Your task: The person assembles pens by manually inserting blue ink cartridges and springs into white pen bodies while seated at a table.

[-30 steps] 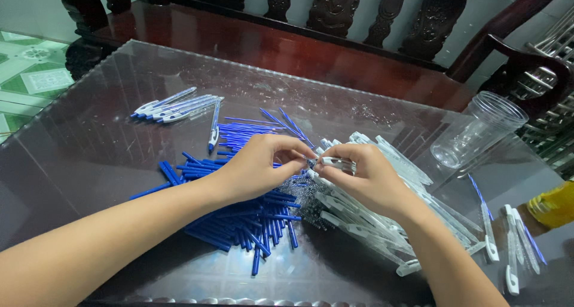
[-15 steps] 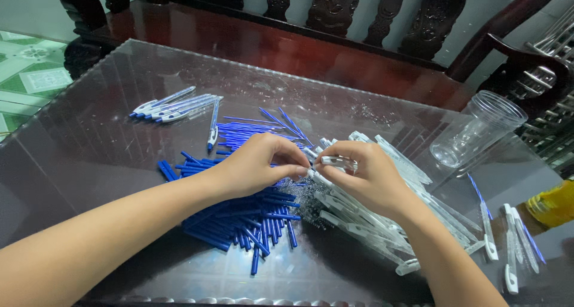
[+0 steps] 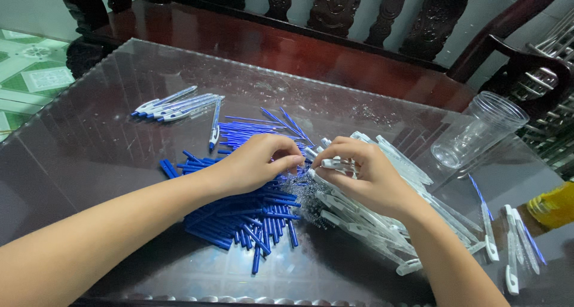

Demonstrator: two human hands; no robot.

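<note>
Both hands work at the middle of a glass-topped table (image 3: 89,163), fingertips nearly meeting. The left hand (image 3: 257,163) has its fingers curled, thumb and forefinger pressed together on something too small to make out. The right hand (image 3: 365,175) pinches a clear pen barrel (image 3: 335,163) near its white end; most of that barrel is hidden behind the fingers. Whether the left fingertips touch the barrel cannot be told.

Under and near of the left hand lies a heap of blue pen refills (image 3: 251,217), partly covered by the wrist. Farther off, thin blue ink tubes (image 3: 257,127) fan out towards the far side. Under the right hand and running to the near right is a pile of clear barrels with white clips (image 3: 371,229), overlapping so that single pieces are hard to separate.

At far left a small row of assembled pens (image 3: 173,105) lies side by side, with one more pen (image 3: 214,127) just beside it. A clear plastic jar (image 3: 472,130) lies tilted at the far right. A few further pens (image 3: 508,247) lie at the near right edge. A yellow object (image 3: 553,205) is cut off by the right border and cannot be identified. A dark wooden bench (image 3: 287,44) stands beyond the table.
</note>
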